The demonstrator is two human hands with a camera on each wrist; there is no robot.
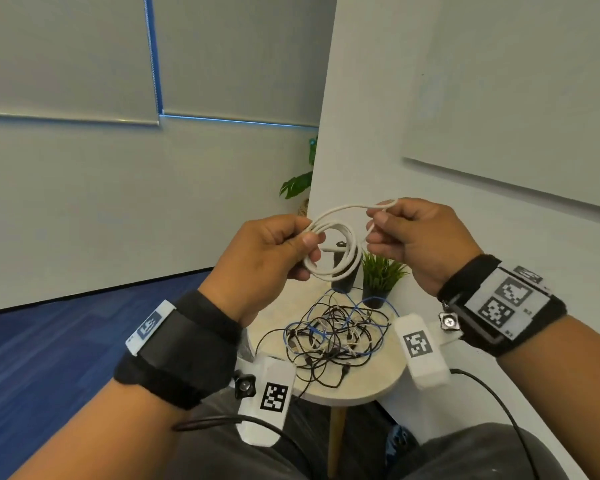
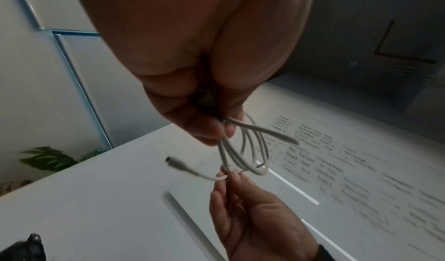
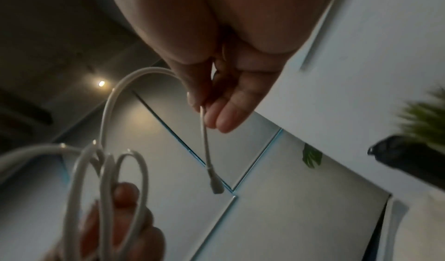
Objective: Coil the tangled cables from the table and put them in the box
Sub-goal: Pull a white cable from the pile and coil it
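Note:
A white cable (image 1: pixel 340 244) is wound into several loops, held up in the air above the table. My left hand (image 1: pixel 274 251) pinches the loops together at their left side between thumb and fingers. My right hand (image 1: pixel 406 237) pinches the cable's free end near its plug (image 3: pixel 215 185), which hangs loose below the fingertips (image 3: pixel 216 120). The left wrist view shows the coil (image 2: pixel 243 151) between both hands and the plug (image 2: pixel 175 163) sticking out to the left. A tangle of black, blue and white cables (image 1: pixel 333 334) lies on the small round table (image 1: pixel 371 386) below. No box is in view.
Two potted plants, one green and grassy (image 1: pixel 381 275) and one in a dark pot (image 1: pixel 343 271), stand at the table's far edge. A white wall (image 1: pixel 465 98) with a whiteboard is close on the right. Blue carpet (image 1: pixel 49 341) lies to the left.

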